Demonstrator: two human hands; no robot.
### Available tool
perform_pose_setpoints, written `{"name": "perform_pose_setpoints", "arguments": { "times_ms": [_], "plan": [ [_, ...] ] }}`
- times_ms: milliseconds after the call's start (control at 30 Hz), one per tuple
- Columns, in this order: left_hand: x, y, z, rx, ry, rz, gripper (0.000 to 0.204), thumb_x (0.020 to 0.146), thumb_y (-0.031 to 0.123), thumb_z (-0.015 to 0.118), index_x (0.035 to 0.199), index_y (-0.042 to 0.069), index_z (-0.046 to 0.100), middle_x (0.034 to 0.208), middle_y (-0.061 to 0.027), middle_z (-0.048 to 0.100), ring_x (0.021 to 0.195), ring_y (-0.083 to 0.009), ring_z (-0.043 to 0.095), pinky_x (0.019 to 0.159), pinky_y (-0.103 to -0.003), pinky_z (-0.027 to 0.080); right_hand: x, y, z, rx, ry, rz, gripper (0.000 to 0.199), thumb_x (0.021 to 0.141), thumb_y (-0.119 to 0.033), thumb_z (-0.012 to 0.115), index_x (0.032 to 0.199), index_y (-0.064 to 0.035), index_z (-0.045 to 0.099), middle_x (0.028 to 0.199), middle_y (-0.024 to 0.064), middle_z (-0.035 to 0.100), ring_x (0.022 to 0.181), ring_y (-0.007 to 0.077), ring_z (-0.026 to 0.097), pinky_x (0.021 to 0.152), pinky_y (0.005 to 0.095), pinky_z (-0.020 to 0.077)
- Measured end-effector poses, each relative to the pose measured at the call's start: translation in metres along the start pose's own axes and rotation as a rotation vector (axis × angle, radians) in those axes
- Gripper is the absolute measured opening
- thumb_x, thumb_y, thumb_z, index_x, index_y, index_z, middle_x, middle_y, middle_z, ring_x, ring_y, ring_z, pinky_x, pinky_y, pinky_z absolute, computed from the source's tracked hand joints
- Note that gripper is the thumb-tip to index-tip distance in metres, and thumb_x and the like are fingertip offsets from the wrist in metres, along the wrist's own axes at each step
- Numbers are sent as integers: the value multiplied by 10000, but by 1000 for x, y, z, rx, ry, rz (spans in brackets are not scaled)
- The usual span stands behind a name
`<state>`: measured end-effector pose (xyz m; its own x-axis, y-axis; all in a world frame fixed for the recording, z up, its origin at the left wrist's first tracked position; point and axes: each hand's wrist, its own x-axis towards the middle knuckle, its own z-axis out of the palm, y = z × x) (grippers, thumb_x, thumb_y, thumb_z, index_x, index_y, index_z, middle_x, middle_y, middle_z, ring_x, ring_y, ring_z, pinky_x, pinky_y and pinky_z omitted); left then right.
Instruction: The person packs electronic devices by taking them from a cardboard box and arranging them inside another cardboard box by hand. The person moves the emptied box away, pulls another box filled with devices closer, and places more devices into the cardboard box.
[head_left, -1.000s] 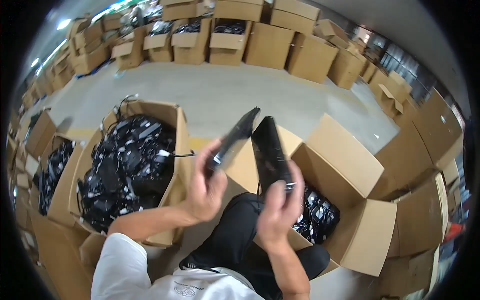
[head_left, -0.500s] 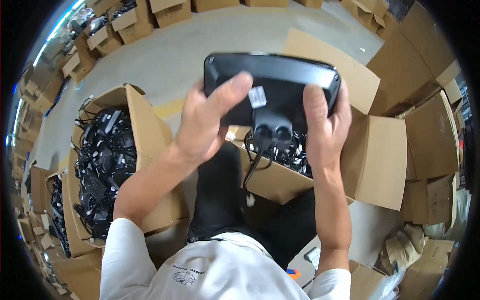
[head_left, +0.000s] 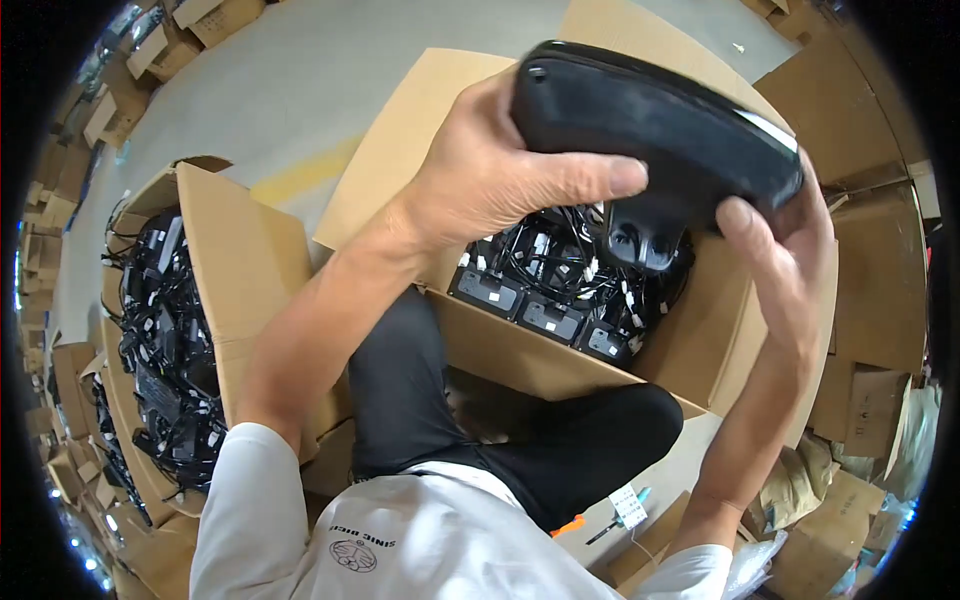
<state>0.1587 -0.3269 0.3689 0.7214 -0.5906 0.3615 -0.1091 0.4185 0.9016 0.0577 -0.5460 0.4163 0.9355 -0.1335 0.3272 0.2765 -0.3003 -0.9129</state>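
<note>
Black plastic device [head_left: 650, 130]: rigid, smooth, likely light; left hand [head_left: 490, 170] and right hand [head_left: 780, 250] closed around opposite ends, grip secure.

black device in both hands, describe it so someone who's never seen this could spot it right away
Start at the open cardboard box in front of the person's knees, packed with black units and cables. Just above it, the left hand and right hand hold up a long black device. Unlike the boxed ones, it is raised, cable-free, with a stubby mount underneath.
</note>
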Motion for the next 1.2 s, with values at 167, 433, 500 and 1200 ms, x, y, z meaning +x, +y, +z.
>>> {"name": "perform_pose_setpoints", "arguments": {
  "times_ms": [167,433,500,1200],
  "plan": [
    [36,-6,-4,381,-230,20,612,653,184,919,1158,-8,631,1009,-53,684,921,-124,649,832,-262,536,12,11,-11,-295,-352,210,836,661,-343,911,1266,82,523,1114,136,634,984,193,630,842,307,513],
    [50,-64,-29,143,-67,-108,820,645,267,929,1287,-47,527,1133,-133,653,1028,-170,632,908,-270,516,18,63,19,-43,-178,384,802,737,-267,828,1352,100,468,1161,150,624,1040,194,613,908,307,498],
    [51,-86,-39,-133,104,-93,1074,628,306,935,1446,-36,327,1320,-176,545,1158,-204,565,982,-289,477,20,82,2,-53,-112,229,649,864,-288,725,1329,93,480,1211,155,622,1071,206,626,964,334,481],
    [16,-39,-154,1457,-576,80,260,814,124,673,1056,33,649,1085,-123,636,1128,-298,569,942,-453,456,-51,400,171,740,-143,1103,419,933,-191,667,1234,48,500,1139,122,625,1070,241,598,964,383,475]
  ]
}}
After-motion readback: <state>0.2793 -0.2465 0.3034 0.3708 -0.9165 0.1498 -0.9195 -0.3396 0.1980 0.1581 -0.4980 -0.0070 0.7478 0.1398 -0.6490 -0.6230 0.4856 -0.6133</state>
